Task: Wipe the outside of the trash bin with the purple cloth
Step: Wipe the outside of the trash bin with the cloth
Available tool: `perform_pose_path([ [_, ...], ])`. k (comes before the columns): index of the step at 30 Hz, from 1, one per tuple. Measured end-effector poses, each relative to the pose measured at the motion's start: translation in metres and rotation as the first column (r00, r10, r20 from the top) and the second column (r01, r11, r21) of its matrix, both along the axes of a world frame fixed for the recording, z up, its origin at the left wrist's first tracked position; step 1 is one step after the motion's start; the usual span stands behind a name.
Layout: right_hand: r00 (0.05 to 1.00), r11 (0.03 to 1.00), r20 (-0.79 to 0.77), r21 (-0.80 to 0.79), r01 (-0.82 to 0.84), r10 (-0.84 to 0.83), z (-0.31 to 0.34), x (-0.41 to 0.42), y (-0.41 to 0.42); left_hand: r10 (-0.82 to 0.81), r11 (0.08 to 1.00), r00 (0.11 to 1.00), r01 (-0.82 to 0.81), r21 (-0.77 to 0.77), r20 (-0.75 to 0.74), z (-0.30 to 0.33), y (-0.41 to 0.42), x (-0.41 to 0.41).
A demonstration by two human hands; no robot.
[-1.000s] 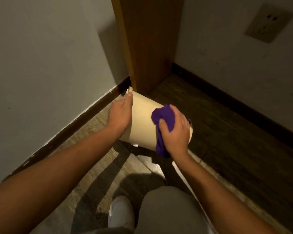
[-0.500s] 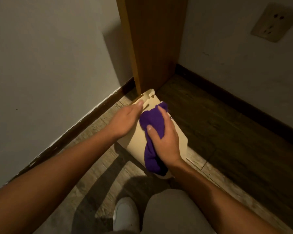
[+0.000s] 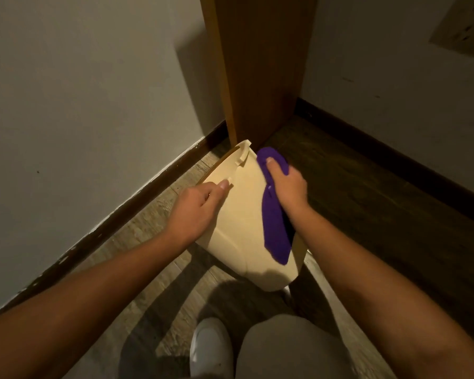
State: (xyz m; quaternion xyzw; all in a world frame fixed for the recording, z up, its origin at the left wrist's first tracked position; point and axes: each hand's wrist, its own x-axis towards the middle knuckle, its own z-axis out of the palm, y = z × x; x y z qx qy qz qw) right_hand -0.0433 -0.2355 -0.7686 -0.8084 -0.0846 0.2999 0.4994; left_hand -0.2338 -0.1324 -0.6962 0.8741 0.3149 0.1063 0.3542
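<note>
Bin [image 3: 244, 222] | lying tipped on the floor [image 3: 153, 236], rim pointing to 11 o'clock by the door [image 3: 260, 67] | my left hand [image 3: 195, 206] is gripping its side near the rim | my right hand [image 3: 286, 187] is clenching the cloth [image 3: 275, 228], pressing it to the bin's 3 o'clock side.

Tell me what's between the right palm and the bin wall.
The purple cloth. In the head view the right hand presses it against the tilted trash bin, and its tail hangs down the bin's side.
</note>
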Motion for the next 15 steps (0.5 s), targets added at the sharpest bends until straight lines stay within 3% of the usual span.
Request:
perform_pose_path([
  [4,0.984,0.999,-0.168,-0.009,0.053,-0.054,-0.017,0.009,-0.025,0.003,0.993,1.000,-0.002,0.117,-0.008,-0.006,0.002,-0.014],
  [8,0.988,0.984,-0.067,0.101,0.148,-0.142,-0.023,-0.016,-0.046,-0.015,0.988,1.000,0.018,0.154,-0.021,-0.002,0.003,-0.017],
  [12,0.990,0.963,0.138,0.269,-0.023,-0.015,-0.010,-0.062,-0.051,-0.089,0.996,0.996,0.089,0.012,-0.031,0.006,0.009,-0.004],
  [15,0.933,0.934,0.311,0.242,-0.264,0.183,0.005,-0.093,-0.050,-0.093,0.987,0.985,0.072,-0.141,-0.146,0.018,0.018,0.016],
])
